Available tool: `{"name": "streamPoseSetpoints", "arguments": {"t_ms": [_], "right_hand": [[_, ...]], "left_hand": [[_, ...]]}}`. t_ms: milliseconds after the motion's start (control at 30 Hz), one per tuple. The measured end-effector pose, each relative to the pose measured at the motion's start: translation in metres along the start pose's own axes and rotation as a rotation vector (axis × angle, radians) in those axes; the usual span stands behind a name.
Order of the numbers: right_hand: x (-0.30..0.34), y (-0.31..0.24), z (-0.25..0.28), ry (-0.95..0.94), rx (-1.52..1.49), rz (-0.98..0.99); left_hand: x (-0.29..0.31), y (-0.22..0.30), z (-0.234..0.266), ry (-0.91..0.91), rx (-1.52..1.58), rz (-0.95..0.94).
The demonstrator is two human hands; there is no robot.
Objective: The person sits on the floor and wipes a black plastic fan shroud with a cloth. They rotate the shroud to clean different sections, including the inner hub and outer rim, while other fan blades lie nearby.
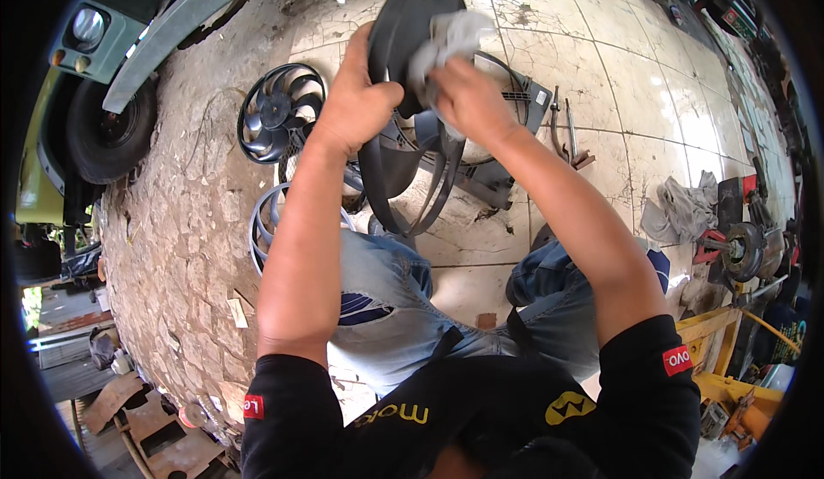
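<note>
My left hand point(359, 106) is closed round the edge of a black radiator fan point(402, 28), holding it tilted up over the floor in front of my knees. Its broad blades and outer ring show above and below my hands. A crumpled grey rag point(457, 37) is bunched in my right hand point(474, 101) and pressed against the fan's right side; both are slightly blurred. Behind the held fan lies a black fan shroud point(530, 97), partly hidden by it. A second black fan point(275, 110) lies on the floor to the left of my left forearm.
Metal hand tools point(573, 136) lie right of the shroud on the cracked tile floor point(618, 67). A grey cloth heap point(687, 209) sits farther right, beside machine parts point(745, 251) and a yellow frame point(708, 324). At far left stands a vehicle with a tyre point(112, 136).
</note>
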State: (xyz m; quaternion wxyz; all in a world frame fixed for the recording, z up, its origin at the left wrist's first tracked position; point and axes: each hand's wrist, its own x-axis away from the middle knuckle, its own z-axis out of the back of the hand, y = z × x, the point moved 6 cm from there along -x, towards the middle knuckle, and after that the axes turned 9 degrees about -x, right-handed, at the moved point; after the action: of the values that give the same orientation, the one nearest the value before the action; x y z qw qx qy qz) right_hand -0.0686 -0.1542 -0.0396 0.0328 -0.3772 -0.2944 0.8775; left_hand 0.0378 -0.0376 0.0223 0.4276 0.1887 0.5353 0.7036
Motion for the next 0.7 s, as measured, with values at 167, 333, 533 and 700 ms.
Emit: {"name": "streamPoseSetpoints", "arguments": {"t_ms": [167,333,533,700], "right_hand": [[0.008,0.009,-0.005,-0.15,-0.013,0.038],[-0.044,-0.007,0.02,0.271,-0.119,-0.068],[0.003,-0.021,-0.01,-0.118,0.036,0.045],[-0.025,-0.006,0.032,0.356,-0.218,-0.113]], "left_hand": [[0.001,0.005,0.001,0.033,-0.01,0.136],[-0.003,0.013,-0.006,-0.054,-0.025,0.027],[-0.003,0.006,-0.002,-0.041,-0.131,-0.046],[0.001,0.005,-0.014,-0.097,-0.152,-0.023]]}}
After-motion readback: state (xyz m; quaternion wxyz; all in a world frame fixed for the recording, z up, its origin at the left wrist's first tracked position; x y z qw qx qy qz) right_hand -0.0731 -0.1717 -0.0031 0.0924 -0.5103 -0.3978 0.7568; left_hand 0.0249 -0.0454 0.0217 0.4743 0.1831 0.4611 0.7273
